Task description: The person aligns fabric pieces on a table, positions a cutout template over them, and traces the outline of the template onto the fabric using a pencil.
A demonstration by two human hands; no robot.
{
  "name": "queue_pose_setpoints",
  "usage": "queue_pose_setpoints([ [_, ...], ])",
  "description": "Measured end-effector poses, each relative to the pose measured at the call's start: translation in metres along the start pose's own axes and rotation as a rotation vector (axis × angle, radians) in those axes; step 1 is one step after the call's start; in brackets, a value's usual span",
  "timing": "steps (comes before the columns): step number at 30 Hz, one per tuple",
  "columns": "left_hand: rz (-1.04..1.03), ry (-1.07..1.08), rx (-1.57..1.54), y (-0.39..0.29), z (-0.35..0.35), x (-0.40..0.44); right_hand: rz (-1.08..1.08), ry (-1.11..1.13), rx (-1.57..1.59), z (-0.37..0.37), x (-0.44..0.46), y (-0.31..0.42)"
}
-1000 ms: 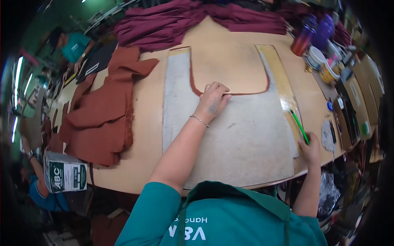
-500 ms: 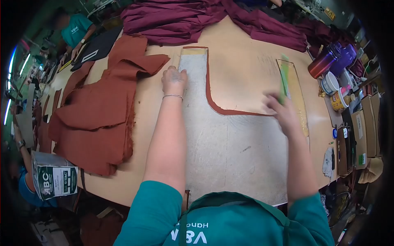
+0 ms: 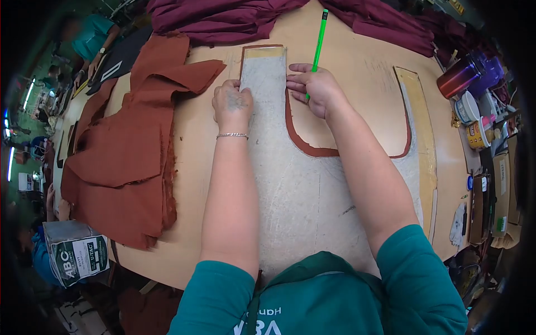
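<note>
A large grey U-notched template (image 3: pixel 296 206) lies over reddish-brown material (image 3: pixel 315 151), which shows as a thin border along the notch and at the upper left arm. My left hand (image 3: pixel 232 105) rests at the left edge of that arm, its fingers bent around the edge; their tips are hidden. At the arm's inner edge my right hand (image 3: pixel 315 89) holds a bright green pencil (image 3: pixel 320 44), which points up and away. Some of its fingers reach out to the template edge. Yellowish tape (image 3: pixel 421 111) covers the template's right arm.
Reddish-brown pieces (image 3: pixel 128 134) are piled at left, and maroon fabric (image 3: pixel 223 19) lies along the far side. Bottles (image 3: pixel 460 73), tubs (image 3: pixel 467 108) and cardboard boxes (image 3: pixel 502 184) stand at right. A metal can (image 3: pixel 78 257) is at lower left. Another person (image 3: pixel 92 36) works at upper left.
My left hand has moved from the notch's edge to the left arm's outer edge. My right hand, with the pencil, has swung from the right side over to the left arm's inner edge.
</note>
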State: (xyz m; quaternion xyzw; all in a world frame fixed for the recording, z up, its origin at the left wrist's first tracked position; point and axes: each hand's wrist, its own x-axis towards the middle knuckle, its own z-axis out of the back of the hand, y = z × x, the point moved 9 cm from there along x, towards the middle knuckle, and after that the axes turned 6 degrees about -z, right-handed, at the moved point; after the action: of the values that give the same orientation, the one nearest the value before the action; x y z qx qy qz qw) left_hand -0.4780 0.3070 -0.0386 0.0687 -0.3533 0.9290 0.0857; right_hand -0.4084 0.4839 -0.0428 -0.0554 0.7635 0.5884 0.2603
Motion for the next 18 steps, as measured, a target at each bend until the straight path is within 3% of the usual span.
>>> queue_pose_setpoints([
  [6, -0.135, -0.141, 0.217, -0.023, 0.008, 0.010, 0.014, -0.035, -0.092, 0.003, 0.006, 0.001],
  [9, -0.167, -0.023, 0.196, -0.037, -0.007, 0.040, 0.022, -0.021, -0.064, -0.001, 0.001, 0.002],
  [18, 0.198, 0.215, -0.409, -0.009, -0.059, 0.128, 0.073, 0.081, 0.135, 0.001, -0.006, -0.001],
])
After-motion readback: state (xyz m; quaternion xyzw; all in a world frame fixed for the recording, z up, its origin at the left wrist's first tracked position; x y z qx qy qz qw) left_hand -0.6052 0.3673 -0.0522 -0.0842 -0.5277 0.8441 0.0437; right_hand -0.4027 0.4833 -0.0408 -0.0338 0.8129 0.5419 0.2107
